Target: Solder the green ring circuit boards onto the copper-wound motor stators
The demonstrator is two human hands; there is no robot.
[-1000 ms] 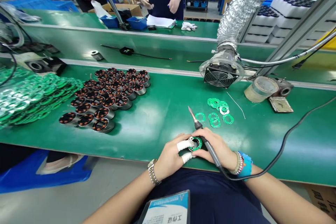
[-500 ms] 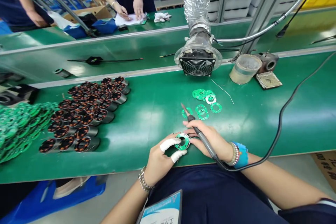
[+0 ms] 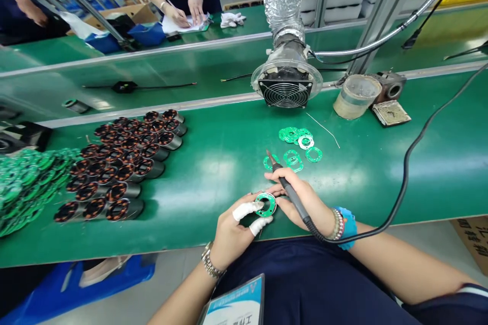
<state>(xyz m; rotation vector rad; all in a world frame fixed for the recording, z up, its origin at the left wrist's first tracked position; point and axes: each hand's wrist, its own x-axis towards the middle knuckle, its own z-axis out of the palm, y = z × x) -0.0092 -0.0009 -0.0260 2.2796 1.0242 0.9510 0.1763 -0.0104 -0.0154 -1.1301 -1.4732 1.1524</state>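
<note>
My left hand (image 3: 237,226), with white covers on two fingertips, grips a round part topped by a green ring board (image 3: 271,205) near the table's front edge. In my right hand (image 3: 307,203) is a soldering iron (image 3: 293,194), its tip pointing up and to the left. The fingers of that hand also touch the right side of the round part. Beyond the iron's tip lie loose green ring boards (image 3: 313,155), one of them beside a white-faced ring (image 3: 305,142). What is under the held board is mostly hidden.
Rows of metal motor cores (image 3: 125,209) and a heap of green boards (image 3: 23,188) occupy the left. A fume fan (image 3: 285,94) hangs at the back, near a round tub (image 3: 354,96) and a sponge tray (image 3: 392,112). The iron's cable (image 3: 406,172) crosses the right. Opposite, a person writes.
The held ring board is tilted slightly differently, while both hands keep their grips. Across the table, the person's hands have moved a little over the paper. The view has shifted slightly.
</note>
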